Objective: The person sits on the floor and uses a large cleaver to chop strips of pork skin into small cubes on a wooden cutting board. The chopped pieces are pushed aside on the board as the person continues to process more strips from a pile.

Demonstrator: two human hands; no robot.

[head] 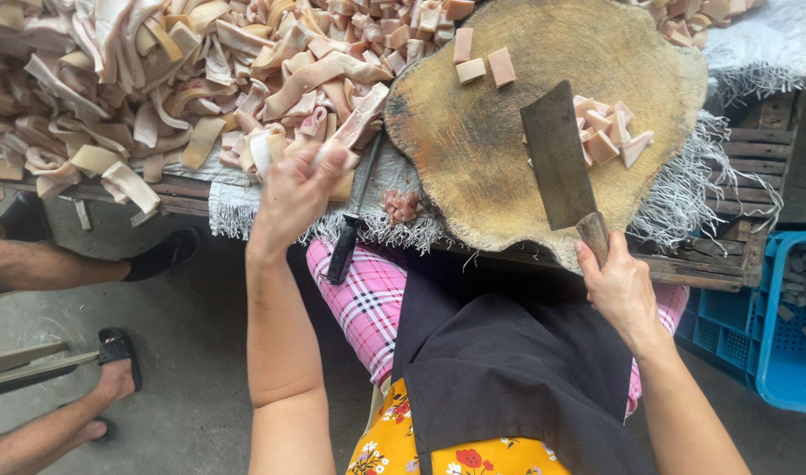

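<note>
My right hand [621,286] grips the wooden handle of a dark cleaver [557,157], whose blade lies flat over a round wooden chopping block [473,149]. Small pink cut meat cubes [607,136] sit just right of the blade, and a few more cubes [482,60] lie at the block's far side. My left hand [295,195] closes on a long pale strip of pork skin [354,119] at the edge of a big heap of strips [156,79], left of the block.
A second knife with a black handle [348,236] lies at the table edge between my hand and the block. A blue plastic crate [776,317] stands at the right. Another person's legs in black sandals [86,264] are at the left. A grey frayed sack [702,185] covers the wooden table.
</note>
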